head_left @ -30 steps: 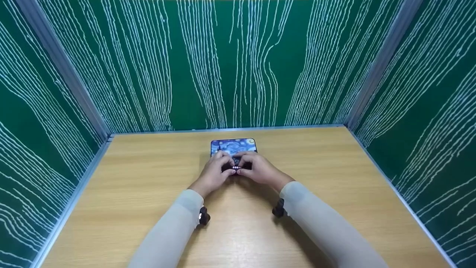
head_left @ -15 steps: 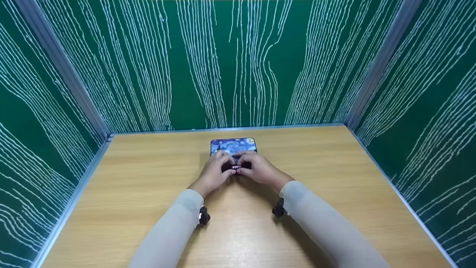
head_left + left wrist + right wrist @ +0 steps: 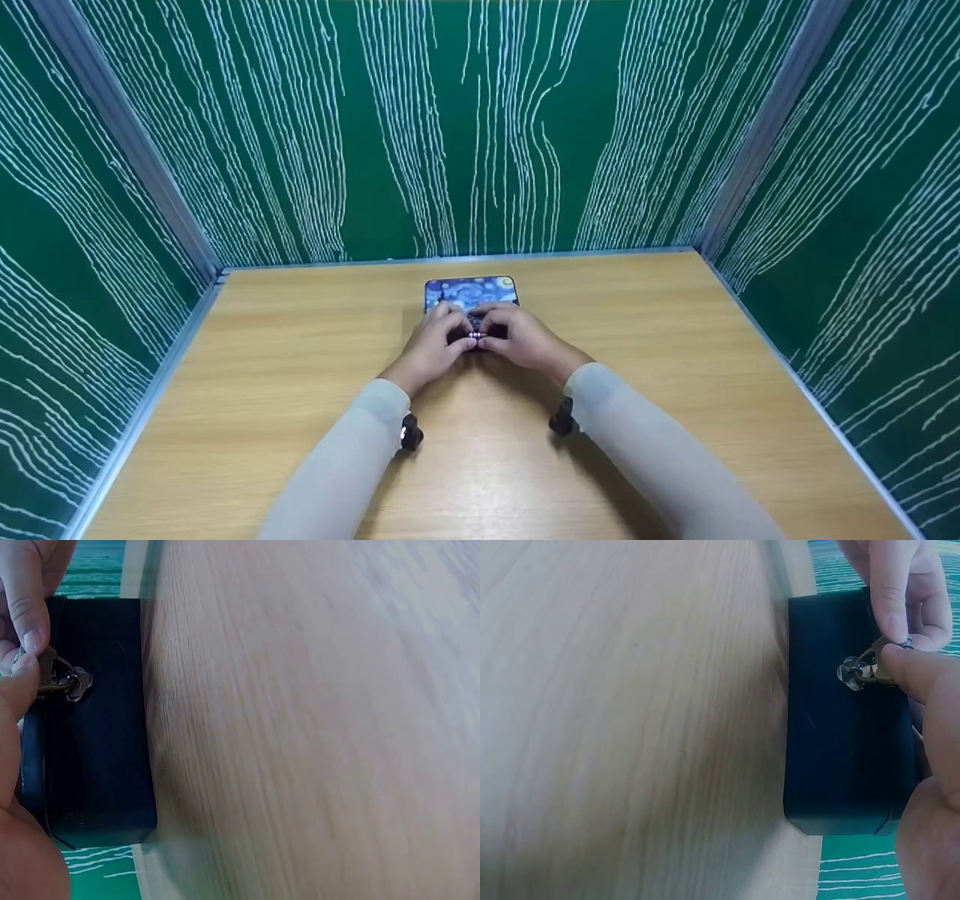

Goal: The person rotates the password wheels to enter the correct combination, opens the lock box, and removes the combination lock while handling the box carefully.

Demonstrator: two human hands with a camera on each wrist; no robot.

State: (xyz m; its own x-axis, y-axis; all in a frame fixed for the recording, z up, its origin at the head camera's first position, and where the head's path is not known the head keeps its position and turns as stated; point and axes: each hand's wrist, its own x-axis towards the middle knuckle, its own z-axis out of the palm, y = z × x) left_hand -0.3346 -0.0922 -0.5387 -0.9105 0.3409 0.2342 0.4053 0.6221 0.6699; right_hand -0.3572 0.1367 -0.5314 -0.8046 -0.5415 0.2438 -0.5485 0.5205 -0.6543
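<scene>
A dark box [image 3: 101, 750] with a blue swirling painted lid [image 3: 471, 291] sits at the far middle of the table. From the metal hasp [image 3: 851, 673] on its near side hangs a small brass-coloured padlock [image 3: 883, 673], its shackle passing through the hasp. My left hand [image 3: 433, 346] pinches one side of the padlock between thumb and forefinger. Opposite it, my right hand [image 3: 529, 343] pinches the other side, both thumbs nearly meeting in front. A short row of pale marks shows between the thumbs in the head view. Fingers cover most of the padlock's body.
The wooden table [image 3: 480, 465] spreads around the box and under both forearms. Green walls [image 3: 285, 150] with wavy white lines enclose its back and sides, with metal rails along the edges. Each wrist carries a small black camera [image 3: 411, 433].
Both hands keep their hold on the padlock and stay almost still. Only tiny shifts show at the thumbs and the pale marks between them; the box remains in place.
</scene>
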